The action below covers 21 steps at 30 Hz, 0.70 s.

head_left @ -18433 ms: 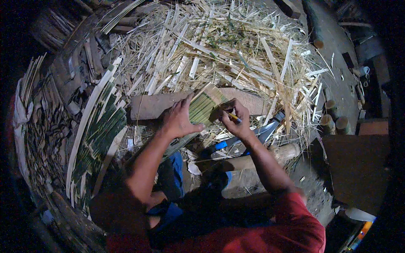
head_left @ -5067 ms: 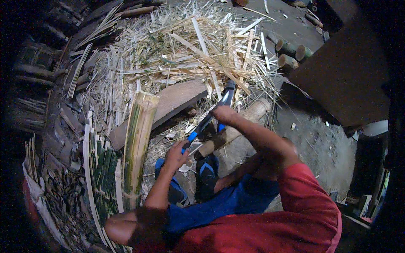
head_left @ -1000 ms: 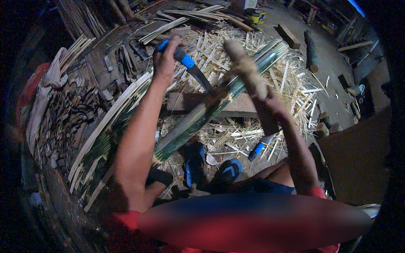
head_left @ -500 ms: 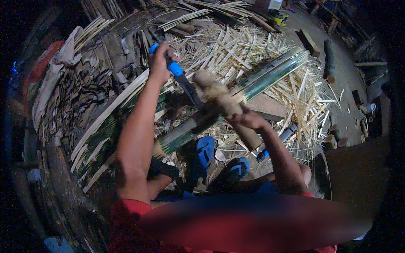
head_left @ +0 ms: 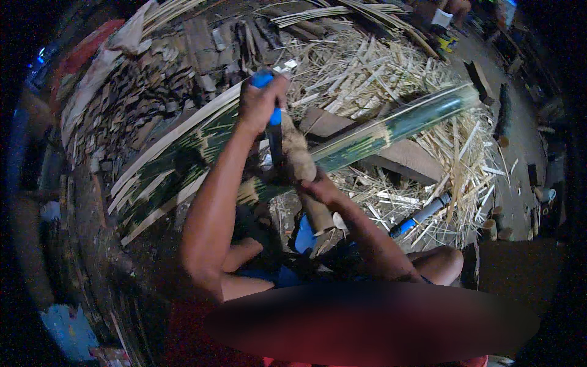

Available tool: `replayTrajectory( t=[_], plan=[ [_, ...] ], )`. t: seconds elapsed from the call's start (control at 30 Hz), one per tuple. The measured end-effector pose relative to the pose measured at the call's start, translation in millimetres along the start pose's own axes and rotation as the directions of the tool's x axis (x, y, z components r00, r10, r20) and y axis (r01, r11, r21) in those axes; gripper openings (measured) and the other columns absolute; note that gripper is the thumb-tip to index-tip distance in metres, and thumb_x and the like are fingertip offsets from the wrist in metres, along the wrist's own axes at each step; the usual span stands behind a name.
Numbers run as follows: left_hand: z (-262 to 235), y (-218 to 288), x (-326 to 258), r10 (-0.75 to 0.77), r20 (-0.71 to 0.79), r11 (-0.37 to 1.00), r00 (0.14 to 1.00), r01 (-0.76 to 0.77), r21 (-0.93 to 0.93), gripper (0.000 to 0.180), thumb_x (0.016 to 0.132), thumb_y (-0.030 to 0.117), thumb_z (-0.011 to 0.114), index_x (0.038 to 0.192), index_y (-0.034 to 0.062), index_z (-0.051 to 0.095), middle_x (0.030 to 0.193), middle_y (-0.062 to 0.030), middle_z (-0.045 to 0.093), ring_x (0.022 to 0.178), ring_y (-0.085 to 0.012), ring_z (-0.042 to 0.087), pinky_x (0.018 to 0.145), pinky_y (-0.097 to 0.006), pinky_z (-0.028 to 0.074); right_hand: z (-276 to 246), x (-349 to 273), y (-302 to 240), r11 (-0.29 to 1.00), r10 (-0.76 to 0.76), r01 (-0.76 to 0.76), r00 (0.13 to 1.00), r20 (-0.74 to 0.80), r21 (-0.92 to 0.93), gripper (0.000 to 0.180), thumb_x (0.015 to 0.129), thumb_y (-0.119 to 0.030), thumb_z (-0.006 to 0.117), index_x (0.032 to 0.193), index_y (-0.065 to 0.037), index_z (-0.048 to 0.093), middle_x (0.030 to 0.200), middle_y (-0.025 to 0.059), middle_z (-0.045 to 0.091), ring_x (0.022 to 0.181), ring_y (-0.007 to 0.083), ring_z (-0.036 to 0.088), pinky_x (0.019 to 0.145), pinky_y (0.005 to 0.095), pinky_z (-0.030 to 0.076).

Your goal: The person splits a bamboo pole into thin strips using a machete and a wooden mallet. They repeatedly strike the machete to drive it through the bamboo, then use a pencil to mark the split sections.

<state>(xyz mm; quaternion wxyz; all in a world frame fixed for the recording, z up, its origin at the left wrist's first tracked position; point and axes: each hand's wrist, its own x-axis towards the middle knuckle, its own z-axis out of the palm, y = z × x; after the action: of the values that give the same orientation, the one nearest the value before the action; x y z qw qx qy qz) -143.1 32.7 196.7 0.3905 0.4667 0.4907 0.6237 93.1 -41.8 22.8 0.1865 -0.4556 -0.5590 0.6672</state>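
Note:
My left hand is closed around the blue handle of a large knife, its dark blade pointing down toward me over the bamboo. Closed on a rough wooden mallet is my right hand; the worn, frayed part lies right beside the blade and hides some of it. Whether mallet and blade touch, I cannot tell. A thick green bamboo pole runs from far right to near left beneath both, with pale notched patches and a long split line along it. Its middle is partly hidden by my hands and the mallet.
A wooden block lies under the bamboo. Split green bamboo strips spread at left. Pale shavings heap behind the pole. A blue-and-black cylindrical object lies at right. A blue sandal shows near me.
The view has shifted, moving the scene rightward and down. My right hand and mallet have come left to the knife, and the mallet stands more upright. The left hand still grips the knife.

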Motion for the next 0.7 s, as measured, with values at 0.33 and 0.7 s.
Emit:
replayTrajectory(
  t=[0.33, 0.7],
  plan=[
    [-245.0, -80.5, -51.7, -0.193, -0.367, 0.670, 0.910, -0.151, -0.727, 0.026, 0.089, 0.033, 0.068, 0.076, 0.0197, 0.049, 0.062, 0.0059, 0.038, 0.055, -0.0130, 0.042, 0.059, -0.033, 0.041, -206.6, -54.3, -93.7, 0.923, -0.301, 0.043, 0.702, -0.646, -0.383, 0.055, 0.096, -0.047, 0.057, 0.125, -0.001, 0.063, 0.111, 0.0136, 0.068, 0.099, 0.0264, 0.063, 0.094, 0.0390, 0.048],
    [-231.8, -51.7, -45.8, -0.107, -0.270, 0.865, 0.957, -0.044, -0.500, 0.025, 0.088, 0.029, 0.067, 0.079, 0.0144, 0.048, 0.063, 0.0006, 0.045, 0.057, -0.0161, 0.047, 0.062, -0.037, 0.044, 82.2, 65.4, 38.5, 0.876, -0.082, 0.241, 0.928, 0.363, -0.418, 0.052, 0.099, -0.035, 0.053, 0.136, 0.001, 0.054, 0.128, 0.0152, 0.062, 0.119, 0.0272, 0.055, 0.107, 0.0393, 0.040]
  ],
)
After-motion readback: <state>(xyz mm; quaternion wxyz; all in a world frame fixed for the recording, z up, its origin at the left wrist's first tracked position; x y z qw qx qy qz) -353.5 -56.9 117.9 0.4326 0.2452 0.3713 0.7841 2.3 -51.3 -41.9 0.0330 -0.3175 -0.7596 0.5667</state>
